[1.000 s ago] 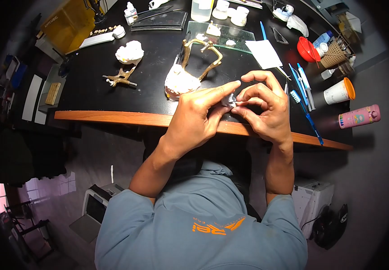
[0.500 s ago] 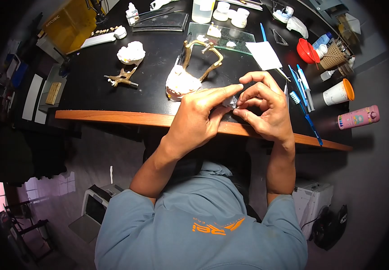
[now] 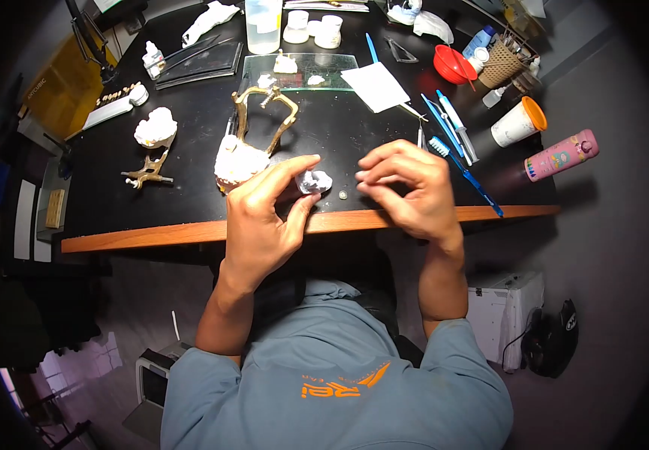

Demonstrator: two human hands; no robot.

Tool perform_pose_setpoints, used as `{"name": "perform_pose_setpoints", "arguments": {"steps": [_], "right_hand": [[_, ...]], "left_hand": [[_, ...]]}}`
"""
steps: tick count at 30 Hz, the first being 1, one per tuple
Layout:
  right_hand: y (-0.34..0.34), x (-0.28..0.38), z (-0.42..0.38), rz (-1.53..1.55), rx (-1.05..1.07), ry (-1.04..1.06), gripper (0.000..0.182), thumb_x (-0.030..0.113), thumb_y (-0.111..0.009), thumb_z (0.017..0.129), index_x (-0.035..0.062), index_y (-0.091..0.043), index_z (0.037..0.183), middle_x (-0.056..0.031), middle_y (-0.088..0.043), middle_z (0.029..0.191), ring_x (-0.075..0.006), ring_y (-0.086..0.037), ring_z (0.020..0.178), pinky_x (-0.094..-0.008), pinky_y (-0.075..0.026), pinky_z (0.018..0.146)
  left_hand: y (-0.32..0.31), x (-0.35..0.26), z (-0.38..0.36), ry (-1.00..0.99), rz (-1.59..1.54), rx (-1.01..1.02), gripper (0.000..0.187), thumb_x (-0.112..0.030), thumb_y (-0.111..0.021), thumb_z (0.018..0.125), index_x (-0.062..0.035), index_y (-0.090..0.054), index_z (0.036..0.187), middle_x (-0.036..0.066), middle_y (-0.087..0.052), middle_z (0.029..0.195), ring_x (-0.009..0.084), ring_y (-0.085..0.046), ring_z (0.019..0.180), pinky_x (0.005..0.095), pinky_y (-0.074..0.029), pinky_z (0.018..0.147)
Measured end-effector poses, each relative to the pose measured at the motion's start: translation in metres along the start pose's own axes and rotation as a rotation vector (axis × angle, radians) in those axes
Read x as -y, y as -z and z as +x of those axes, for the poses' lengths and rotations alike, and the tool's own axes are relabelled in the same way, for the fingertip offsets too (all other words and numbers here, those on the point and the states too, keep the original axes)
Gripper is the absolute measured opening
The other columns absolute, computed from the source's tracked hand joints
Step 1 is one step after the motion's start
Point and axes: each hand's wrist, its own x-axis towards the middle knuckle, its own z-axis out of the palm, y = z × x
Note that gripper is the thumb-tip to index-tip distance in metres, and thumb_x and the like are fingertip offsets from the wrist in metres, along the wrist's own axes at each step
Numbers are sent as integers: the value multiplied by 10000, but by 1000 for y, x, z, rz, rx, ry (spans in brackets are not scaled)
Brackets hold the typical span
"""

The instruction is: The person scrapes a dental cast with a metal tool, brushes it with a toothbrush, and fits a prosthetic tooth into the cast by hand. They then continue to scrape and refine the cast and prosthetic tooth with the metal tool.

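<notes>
My left hand point(image 3: 261, 217) pinches a small, lumpy, translucent whitish piece point(image 3: 315, 181) between thumb and fingers, just above the table's front edge. To its right, my right hand point(image 3: 411, 187) hovers with loosely curled fingers, a gap between thumb and fingertips and nothing visible in them. Between the hands, a tiny pale round bit point(image 3: 342, 195) lies on the black tabletop. Beside my left hand stands a white plaster dental cast point(image 3: 238, 163), partly covered by the fingers, joined to a brass articulator frame point(image 3: 292, 112).
A second cast point(image 3: 156, 127) on a brass articulator part lies at left. Behind are a glass slab point(image 3: 339, 66) with white bits and a paper pad point(image 3: 375, 88). To the right are a blue toothbrush point(image 3: 474, 185), a red bowl point(image 3: 453, 66), a cup point(image 3: 510, 129) and a pink bottle point(image 3: 562, 155).
My hands have parted; the right moved away from the whitish piece, which stays in the left. The tiny round bit now shows on the table. The camera view has shifted, moving the table scene leftward.
</notes>
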Motion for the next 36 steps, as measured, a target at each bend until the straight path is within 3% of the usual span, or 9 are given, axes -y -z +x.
{"name": "perform_pose_setpoints", "arguments": {"steps": [3, 9, 13, 18, 25, 29, 33, 34, 36], "right_hand": [[34, -1, -4, -287, -121, 41, 166, -122, -742, 814, -2, -787, 920, -103, -746, 984, -184, -747, 870, -303, -625, 708], [83, -23, -17, -576, 61, -116, 221, -143, -691, 843, 1, -805, 966, -115, -722, 973, -255, -726, 858, -328, -580, 784], [99, -18, -16, -571, 189, -99, 203, -138, -731, 821, 6, -803, 946, -109, -671, 1002, -272, -706, 921, -375, -564, 787], [113, -13, -5, -558, 435, -140, 151, -128, -729, 835, -9, -665, 901, -102, -579, 1178, -246, -660, 926, -393, -535, 847], [112, -12, 6, -440, 522, -154, 176, -144, -694, 838, -35, -575, 905, -105, -590, 1150, -257, -661, 922, -396, -552, 817], [114, -26, 2, -296, 359, -93, 155, -155, -646, 877, -30, -562, 911, -120, -639, 1095, -201, -649, 897, -327, -542, 807], [106, -52, -10, 77, 82, -3, 109, -20, -605, 1045, 36, -558, 1125, -87, -645, 1101, -142, -595, 964, -303, -518, 834], [103, -52, -12, 121, 18, 5, 130, 107, -577, 1103, 54, -537, 1215, -71, -620, 1096, -125, -569, 958, -304, -518, 845], [97, -48, -14, 273, -108, -42, 148, 146, -566, 1114, 44, -542, 1219, -70, -601, 1085, -122, -563, 942, -308, -522, 847]], "left_hand": [[-1, 1, 0, -5, -32, -33, 434, 129, -765, 836, 22, -712, 1252, 133, -769, 1108, 182, -773, 967, 311, -644, 876], [0, 3, -1, -9, -88, -43, 444, 128, -760, 851, 22, -696, 1277, 134, -752, 1123, 168, -745, 1003, 310, -658, 880], [4, 3, -2, 54, -191, -20, 453, 124, -752, 869, 26, -678, 1305, 137, -741, 1153, 175, -735, 1052, 314, -657, 899], [8, 2, -1, 115, -285, 2, 468, 119, -743, 887, 17, -656, 1335, 145, -733, 1172, 177, -724, 1097, 317, -645, 937], [12, 0, -2, 201, -386, 39, 436, 102, -739, 900, 20, -639, 1316, 136, -733, 1176, 178, -715, 1123, 306, -636, 942], [13, 1, -2, 179, -449, 48, 359, 120, -743, 898, 30, -646, 1232, 136, -713, 1195, 185, -709, 1141, 306, -641, 950], [13, 2, -3, 176, -457, 41, 334, 132, -741, 897, 32, -645, 1201, 142, -708, 1201, 194, -706, 1153, 313, -641, 961], [13, 1, -3, 180, -449, 38, 333, 133, -741, 897, 33, -645, 1199, 144, -709, 1200, 196, -707, 1152, 314, -641, 963], [12, 0, -3, 172, -435, 13, 324, 131, -745, 889, 32, -656, 1185, 140, -725, 1172, 194, -724, 1115, 312, -646, 941]]}}
